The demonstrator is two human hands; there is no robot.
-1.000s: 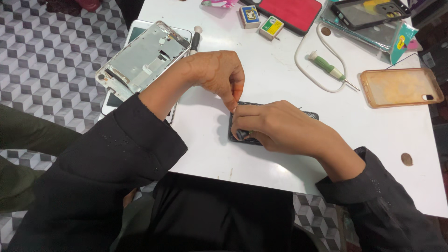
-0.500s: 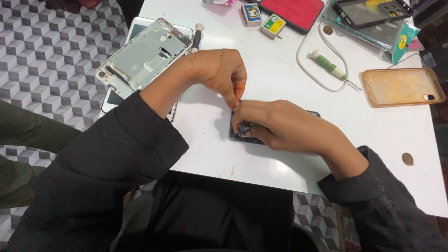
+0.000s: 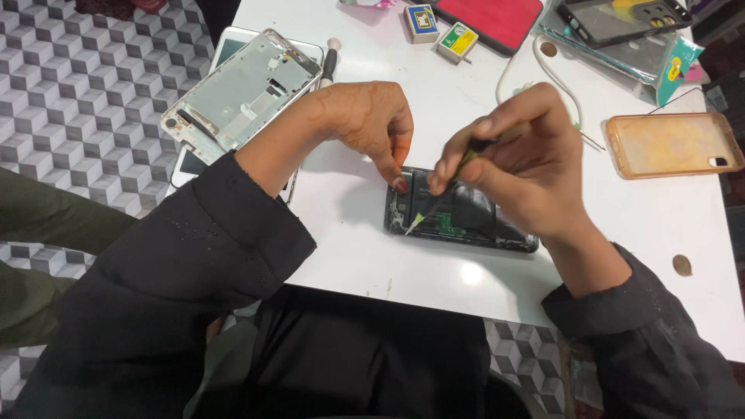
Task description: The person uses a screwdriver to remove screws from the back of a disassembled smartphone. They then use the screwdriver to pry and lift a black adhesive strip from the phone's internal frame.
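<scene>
Right hand [image 3: 520,167] pinching thin green-handled screwdriver [image 3: 446,190], tip down on opened black phone body [image 3: 458,213] beneath both hands. Left hand [image 3: 365,124] curled, fingertip pressing phone's edge. All on glossy white table [image 3: 349,240]; grey cube-patterned tile floor [image 3: 77,85] left of left hand.

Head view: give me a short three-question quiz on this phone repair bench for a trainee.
1. True or false: the right hand holds a thin tool whose tip points down at the opened phone.
2. Which hand presses a fingertip on the opened phone's top edge? A) left hand B) right hand
3. What lies at the table's right side, beyond the right hand?

Key
1. True.
2. A.
3. An orange phone case, lying flat.
</scene>
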